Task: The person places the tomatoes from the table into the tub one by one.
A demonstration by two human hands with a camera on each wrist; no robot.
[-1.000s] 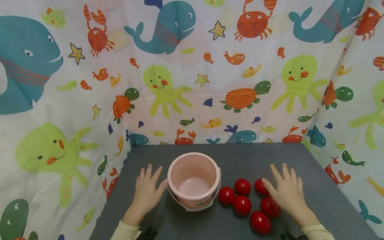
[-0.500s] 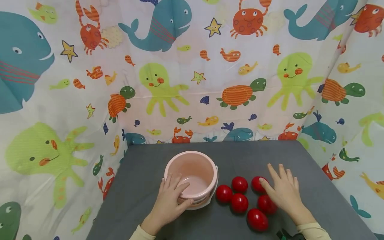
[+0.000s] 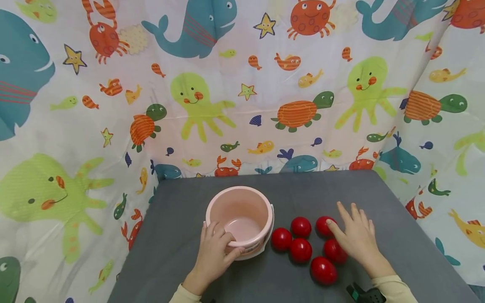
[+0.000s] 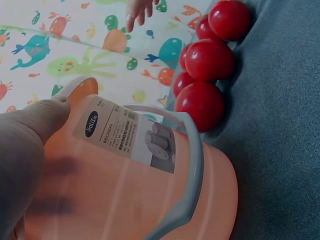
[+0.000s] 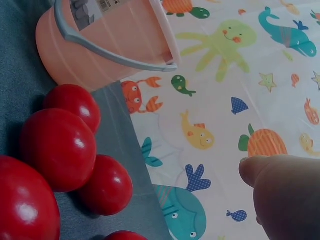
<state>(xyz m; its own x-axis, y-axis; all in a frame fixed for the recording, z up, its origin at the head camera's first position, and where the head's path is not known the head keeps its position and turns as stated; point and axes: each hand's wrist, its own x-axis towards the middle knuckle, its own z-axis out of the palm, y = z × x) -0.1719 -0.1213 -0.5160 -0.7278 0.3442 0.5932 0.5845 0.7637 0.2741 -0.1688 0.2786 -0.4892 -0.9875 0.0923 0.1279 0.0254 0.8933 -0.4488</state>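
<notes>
A pink plastic bucket with a pale handle stands upright on the grey table. My left hand grips its near left rim, the fingers over the edge inside and the thumb outside. In the left wrist view the thumb presses near the rim, above a printed label on the bucket's wall. Several shiny red balls lie in a loose group to the right of the bucket. My right hand hovers above the rightmost balls with its fingers spread, holding nothing; it partly covers one ball.
A grey cloth-like surface covers the table. Behind it and at both sides hangs a white curtain printed with sea animals. A dark strap device sits at the right wrist.
My left hand has moved right from beside the bucket onto its near left rim and curled its fingers over it. My right hand stays above the balls. The head view has shifted slightly.
</notes>
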